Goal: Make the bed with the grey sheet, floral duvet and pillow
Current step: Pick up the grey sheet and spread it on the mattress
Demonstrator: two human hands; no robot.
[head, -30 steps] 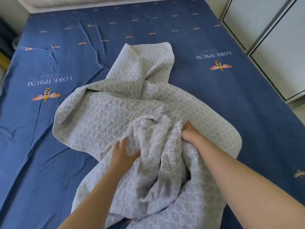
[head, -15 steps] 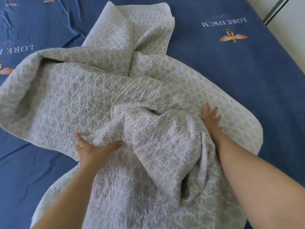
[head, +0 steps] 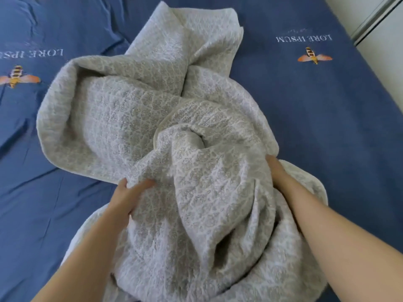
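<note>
1. The grey quilted cloth (head: pixel 135 118) lies bunched up in the middle of the blue bed sheet (head: pixel 316 131).
2. Left hand (head: pixel 128 199) — its grip is closed on a fold of the cloth, with the thumb on top.
3. Right hand (head: pixel 278 171) — the fingers are hidden inside the cloth, so I cannot tell its grip.

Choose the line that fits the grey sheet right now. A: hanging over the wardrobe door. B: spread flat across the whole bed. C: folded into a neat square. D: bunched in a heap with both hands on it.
D: the sheet lies crumpled on the blue cover, left hand and right hand at its folds.
</note>
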